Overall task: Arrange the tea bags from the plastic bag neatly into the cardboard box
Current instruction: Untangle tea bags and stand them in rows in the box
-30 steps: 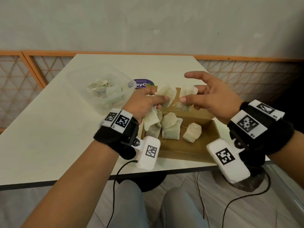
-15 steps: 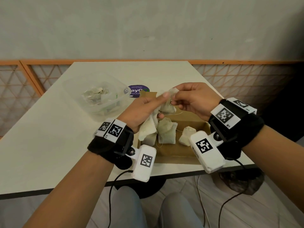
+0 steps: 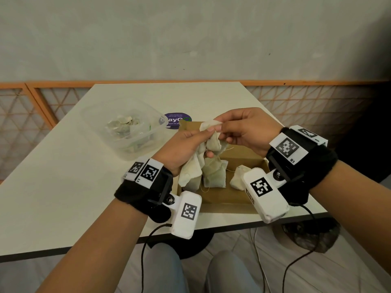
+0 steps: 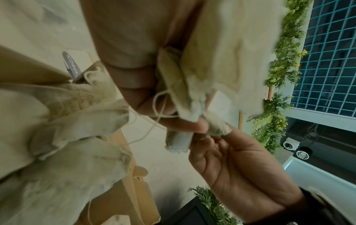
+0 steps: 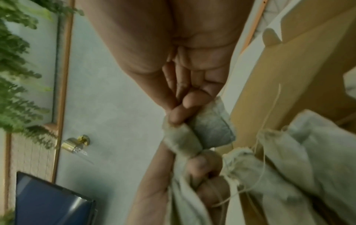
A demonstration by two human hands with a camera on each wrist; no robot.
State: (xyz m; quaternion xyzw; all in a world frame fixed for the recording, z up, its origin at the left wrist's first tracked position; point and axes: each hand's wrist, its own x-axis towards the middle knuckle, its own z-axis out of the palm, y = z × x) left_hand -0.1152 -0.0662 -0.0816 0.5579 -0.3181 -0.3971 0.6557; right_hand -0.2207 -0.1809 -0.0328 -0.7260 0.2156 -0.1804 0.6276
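Observation:
Above the open cardboard box (image 3: 224,196), my left hand (image 3: 186,144) grips a bunch of pale tea bags (image 3: 191,170) that hang down from its fingers. My right hand (image 3: 243,132) pinches the top of one tea bag (image 3: 212,142) in that bunch, thumb and fingertips meeting the left thumb. The left wrist view shows the held tea bags (image 4: 192,79) with tangled strings and the right hand (image 4: 237,164) pinching from below. The right wrist view shows the pinched tea bag (image 5: 202,134). More tea bags (image 3: 214,176) stand inside the box. The clear plastic bag (image 3: 124,130) holds further tea bags at the left.
The box sits near the front right edge of a white table (image 3: 63,166). A purple round sticker (image 3: 177,120) lies behind the box. Orange-framed lattice railing (image 3: 306,98) runs behind and beside the table. My knees are under the front edge.
My right hand closed from open-fingered to a pinch and moved left to meet my left hand on a tea bag. Both hands have since stayed together above the box.

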